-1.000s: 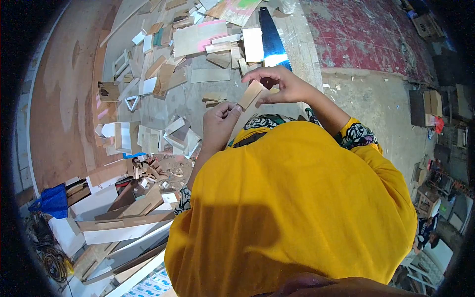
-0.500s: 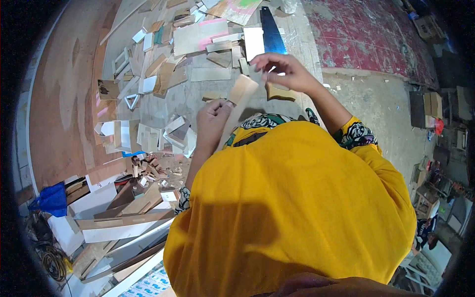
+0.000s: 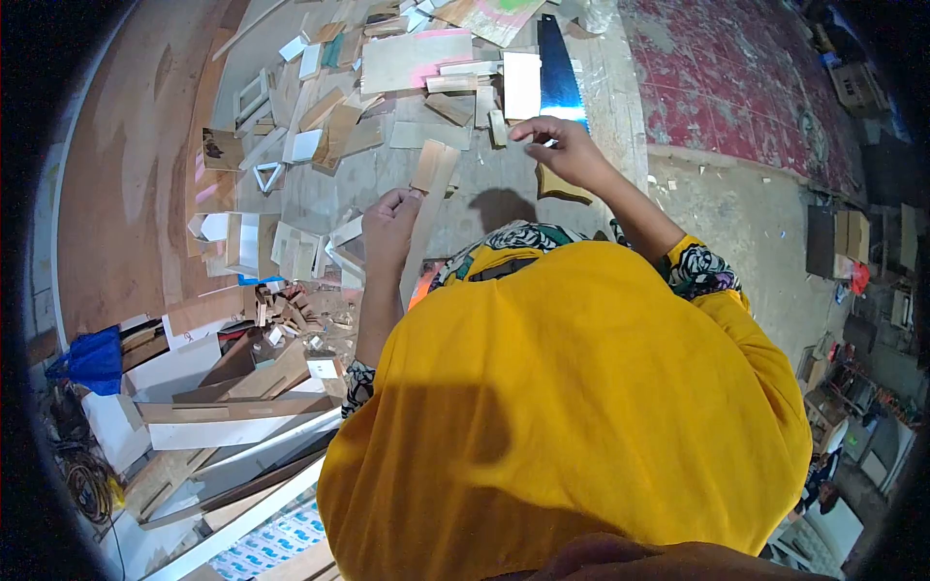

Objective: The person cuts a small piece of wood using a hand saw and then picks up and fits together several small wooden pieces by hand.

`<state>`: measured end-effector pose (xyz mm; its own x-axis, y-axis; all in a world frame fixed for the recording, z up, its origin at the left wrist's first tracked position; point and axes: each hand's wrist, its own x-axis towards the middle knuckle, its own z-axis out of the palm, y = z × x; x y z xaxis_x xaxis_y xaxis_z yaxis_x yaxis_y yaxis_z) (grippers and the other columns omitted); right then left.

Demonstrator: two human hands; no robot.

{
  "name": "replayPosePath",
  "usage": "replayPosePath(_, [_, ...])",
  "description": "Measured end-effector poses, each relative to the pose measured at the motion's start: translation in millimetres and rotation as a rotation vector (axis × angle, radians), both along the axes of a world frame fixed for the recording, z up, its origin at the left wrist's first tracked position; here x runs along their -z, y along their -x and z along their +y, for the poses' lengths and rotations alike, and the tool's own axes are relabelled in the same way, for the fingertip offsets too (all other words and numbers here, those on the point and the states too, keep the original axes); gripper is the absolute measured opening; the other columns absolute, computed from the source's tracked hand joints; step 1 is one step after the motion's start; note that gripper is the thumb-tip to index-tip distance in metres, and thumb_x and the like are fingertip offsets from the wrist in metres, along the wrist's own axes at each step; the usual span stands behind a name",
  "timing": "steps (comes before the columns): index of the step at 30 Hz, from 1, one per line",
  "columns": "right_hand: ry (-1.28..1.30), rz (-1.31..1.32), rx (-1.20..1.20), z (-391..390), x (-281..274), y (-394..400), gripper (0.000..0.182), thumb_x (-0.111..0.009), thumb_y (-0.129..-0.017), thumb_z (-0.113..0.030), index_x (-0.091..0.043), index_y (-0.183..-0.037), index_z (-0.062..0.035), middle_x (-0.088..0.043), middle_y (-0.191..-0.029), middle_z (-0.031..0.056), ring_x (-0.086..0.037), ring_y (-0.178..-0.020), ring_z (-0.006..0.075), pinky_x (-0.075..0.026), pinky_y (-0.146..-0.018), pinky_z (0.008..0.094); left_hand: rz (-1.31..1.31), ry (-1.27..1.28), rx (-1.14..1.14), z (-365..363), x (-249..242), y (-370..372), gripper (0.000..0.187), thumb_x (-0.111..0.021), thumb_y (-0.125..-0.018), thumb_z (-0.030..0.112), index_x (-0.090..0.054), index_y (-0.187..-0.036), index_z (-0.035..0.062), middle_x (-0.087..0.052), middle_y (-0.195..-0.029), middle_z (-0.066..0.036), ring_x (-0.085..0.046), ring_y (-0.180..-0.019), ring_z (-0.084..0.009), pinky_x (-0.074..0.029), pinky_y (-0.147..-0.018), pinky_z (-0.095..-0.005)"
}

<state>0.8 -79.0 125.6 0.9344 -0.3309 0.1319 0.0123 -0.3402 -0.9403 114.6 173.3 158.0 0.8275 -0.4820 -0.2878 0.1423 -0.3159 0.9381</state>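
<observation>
While left hand (image 3: 389,228) grips wood strip (image 3: 427,184), right hand (image 3: 567,150) pinches air.

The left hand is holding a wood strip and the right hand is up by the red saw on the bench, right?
Not quite: the saw is blue, not red. The head view shows its blue blade lying on the bench just beyond the right hand. The rest is right: the left hand holds the wood strip.

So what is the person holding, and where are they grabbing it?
The left hand holds a long wooden strip near its middle, its top end sticking up. The right hand reaches over the table by the saw; whether its fingers pinch anything cannot be told.
</observation>
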Motion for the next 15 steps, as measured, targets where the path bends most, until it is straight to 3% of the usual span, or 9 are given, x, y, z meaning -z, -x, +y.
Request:
replayPosePath(3, [0.096, 0.081, -0.015, 18, -34, -5, 0.027, -0.059, -0.077, -0.001, -0.060, -0.103, -0.0073, -0.060, -0.100, 0.0057, -0.057, -0.080, 0.0125, -0.047, -0.069, 0.0253, -0.102, -0.058, 0.045, -3, 7, 3, 0.018, -0.058, -0.081, 0.016, -0.063, -0.078, -0.0004, -0.056, -0.063, 0.002, -0.046, -0.056, -0.0036, -0.036, -0.051, -0.0197])
replayPosePath(5, [0.088, 0.047, -0.050, 22, -37, -9, 0.031, -0.063, -0.075, -0.004, -0.059, -0.105, -0.0092, -0.059, -0.100, 0.0068, -0.058, -0.082, 0.0154, -0.048, -0.070, 0.0263, -0.176, -0.127, 0.078, -6, 8, 7, 0.018, -0.058, -0.081, 0.017, -0.063, -0.078, -0.0009, -0.057, -0.062, 0.001, -0.047, -0.056, -0.0041, -0.037, -0.051, -0.0205])
replayPosePath(7, [0.251, -0.036, -0.096, 29, -48, -11, 0.037, -0.066, -0.072, -0.008, -0.058, -0.107, -0.0095, -0.059, -0.102, 0.0091, -0.059, -0.084, 0.0195, -0.048, -0.071, 0.0282, -0.207, -0.114, 0.105, -11, 4, 13, 0.020, -0.059, -0.080, 0.019, -0.063, -0.080, -0.0005, -0.058, -0.060, -0.002, -0.049, -0.055, -0.0059, -0.039, -0.052, -0.0232])
replayPosePath(8, [0.309, -0.093, -0.136, 30, -45, -15, 0.040, -0.068, -0.069, -0.011, -0.058, -0.108, -0.0104, -0.058, -0.103, 0.0109, -0.058, -0.089, 0.0255, -0.048, -0.075, 0.0323, -0.208, -0.113, 0.105, -12, 4, 14, 0.020, -0.059, -0.080, 0.019, -0.063, -0.080, -0.0005, -0.058, -0.060, -0.002, -0.049, -0.055, -0.0059, -0.039, -0.052, -0.0232])
replayPosePath(11, [0.453, -0.203, -0.208, 35, -43, -20, 0.041, -0.068, -0.069, -0.011, -0.057, -0.109, -0.0109, -0.058, -0.104, 0.0113, -0.057, -0.093, 0.0290, -0.047, -0.080, 0.0357, -0.281, -0.191, 0.148, -14, 11, 15, 0.021, -0.059, -0.078, 0.021, -0.064, -0.081, 0.0007, -0.059, -0.060, -0.005, -0.051, -0.055, -0.0086, -0.041, -0.053, -0.0251])
replayPosePath(15, [0.471, -0.076, -0.293, 39, -40, -19, 0.045, -0.070, -0.069, -0.015, -0.056, -0.112, -0.0133, -0.054, -0.114, 0.0129, -0.051, -0.107, 0.0286, -0.041, -0.090, 0.0390, -0.314, -0.175, 0.182, -15, 15, 16, 0.022, -0.060, -0.077, 0.022, -0.065, -0.082, 0.0012, -0.062, -0.064, -0.008, -0.055, -0.056, -0.0125, -0.042, -0.054, -0.0258])
